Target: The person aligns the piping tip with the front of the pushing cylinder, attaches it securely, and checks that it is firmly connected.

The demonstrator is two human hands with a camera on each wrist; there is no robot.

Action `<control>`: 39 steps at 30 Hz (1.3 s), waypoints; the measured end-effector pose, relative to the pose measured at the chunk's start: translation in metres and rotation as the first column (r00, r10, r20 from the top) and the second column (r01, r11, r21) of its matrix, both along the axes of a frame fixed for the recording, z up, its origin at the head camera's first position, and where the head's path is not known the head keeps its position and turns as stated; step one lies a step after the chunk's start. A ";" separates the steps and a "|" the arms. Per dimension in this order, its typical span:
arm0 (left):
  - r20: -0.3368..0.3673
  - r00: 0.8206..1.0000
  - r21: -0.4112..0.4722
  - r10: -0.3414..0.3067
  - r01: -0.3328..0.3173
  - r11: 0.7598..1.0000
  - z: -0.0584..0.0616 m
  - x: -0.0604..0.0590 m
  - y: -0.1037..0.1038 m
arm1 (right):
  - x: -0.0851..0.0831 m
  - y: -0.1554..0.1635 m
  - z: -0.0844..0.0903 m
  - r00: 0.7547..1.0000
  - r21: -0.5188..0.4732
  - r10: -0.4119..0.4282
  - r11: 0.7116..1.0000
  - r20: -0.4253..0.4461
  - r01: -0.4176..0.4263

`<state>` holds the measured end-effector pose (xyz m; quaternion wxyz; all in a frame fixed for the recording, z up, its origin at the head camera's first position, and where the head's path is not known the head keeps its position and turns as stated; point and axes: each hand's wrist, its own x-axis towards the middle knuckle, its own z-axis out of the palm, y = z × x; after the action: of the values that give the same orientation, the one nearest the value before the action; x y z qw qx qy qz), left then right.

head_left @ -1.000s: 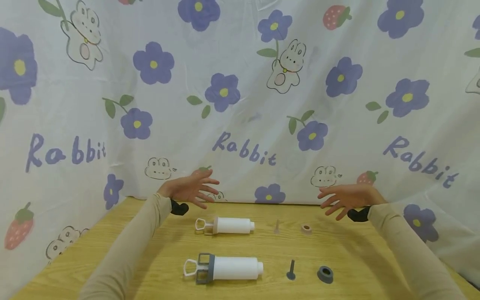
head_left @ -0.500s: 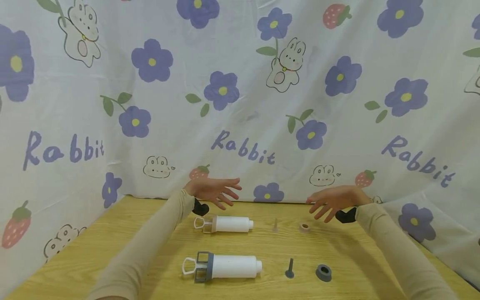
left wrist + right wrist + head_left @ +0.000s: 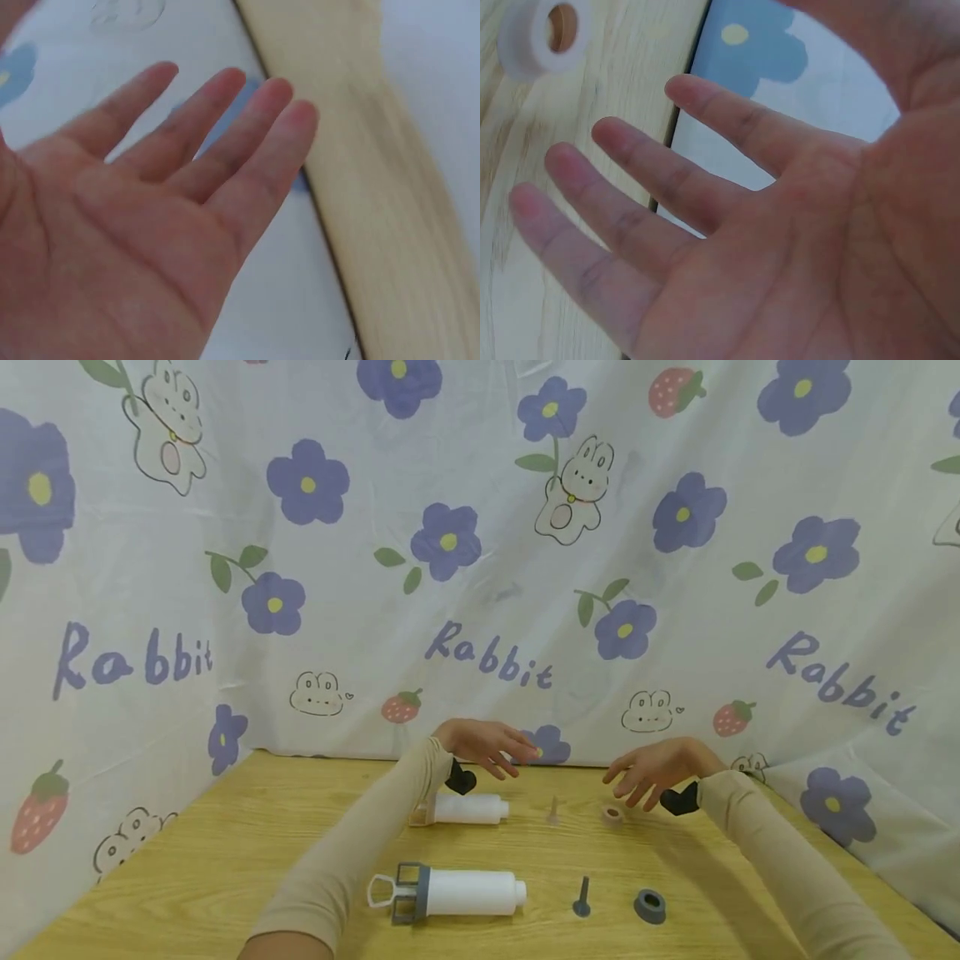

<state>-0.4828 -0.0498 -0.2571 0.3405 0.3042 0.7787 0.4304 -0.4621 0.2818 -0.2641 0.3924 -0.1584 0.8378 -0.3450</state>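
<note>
Both hands hover spread and empty: left hand [image 3: 486,745] above the far syringe [image 3: 465,809], right hand [image 3: 654,766] near the small ring [image 3: 612,814]. The right wrist view shows the ring's hole; the left sleeve [image 3: 360,852] hides the syringe's handle.

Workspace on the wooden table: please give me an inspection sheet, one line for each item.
Surface: wooden table, bare grain.
Job's things: beige-collared white tube and beige ring, far row, nearest the hands; small beige pin between them.
Clutter: grey-collared white tube, grey pin, grey ring, near row.
Hands: left hand and right hand above the far row, fingers spread, holding nothing.
Cables: nothing seen.
Surroundings: printed cloth backdrop.
</note>
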 end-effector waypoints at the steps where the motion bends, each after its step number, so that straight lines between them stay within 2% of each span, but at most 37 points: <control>1: -0.018 1.000 -0.019 0.004 -0.004 1.000 -0.003 0.001 0.007 | 0.000 -0.002 -0.001 1.000 0.006 0.012 1.000 -0.005 -0.012; 5: -0.064 0.998 -0.085 -0.001 -0.004 0.996 -0.013 0.007 0.031 | 0.001 -0.009 -0.006 0.997 0.051 0.050 0.998 -0.055 -0.048; 8: -0.084 0.996 -0.131 -0.017 0.006 0.991 -0.016 0.013 0.046 | 0.000 -0.016 -0.007 0.994 0.086 0.072 0.994 -0.088 -0.065; 12: -0.116 0.993 -0.167 -0.017 -0.002 0.986 -0.019 0.021 0.060 | 0.000 -0.025 -0.007 0.987 0.118 0.109 0.988 -0.115 -0.095; 16: -0.124 0.992 -0.201 0.004 -0.029 0.979 -0.024 0.023 0.070 | 0.003 -0.032 -0.008 0.973 0.167 0.163 0.977 -0.161 -0.135; 19: -0.133 0.990 -0.223 0.036 -0.066 0.973 -0.030 0.022 0.074 | 0.005 -0.036 -0.011 0.961 0.206 0.185 0.968 -0.204 -0.143; 24: -0.171 0.983 -0.223 0.067 -0.105 0.969 -0.040 0.020 0.078 | 0.009 -0.042 -0.017 0.943 0.276 0.183 0.955 -0.276 -0.105; 27: -0.183 0.980 -0.216 0.080 -0.120 0.969 -0.042 0.021 0.078 | 0.011 -0.046 -0.021 0.922 0.323 0.201 0.942 -0.330 -0.090; 32: -0.206 0.976 -0.216 0.074 -0.119 0.969 -0.043 0.023 0.077 | 0.011 -0.049 -0.029 0.898 0.351 0.212 0.934 -0.386 -0.069; 39: -0.234 0.970 -0.229 0.061 -0.116 0.966 -0.046 0.022 0.075 | 0.012 -0.049 -0.030 0.872 0.357 0.226 0.932 -0.434 -0.064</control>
<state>-0.4612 0.0255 -0.3032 0.2646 0.2721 0.8716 0.3102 -0.4503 0.2326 -0.2942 0.2245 -0.2321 0.9388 -0.1199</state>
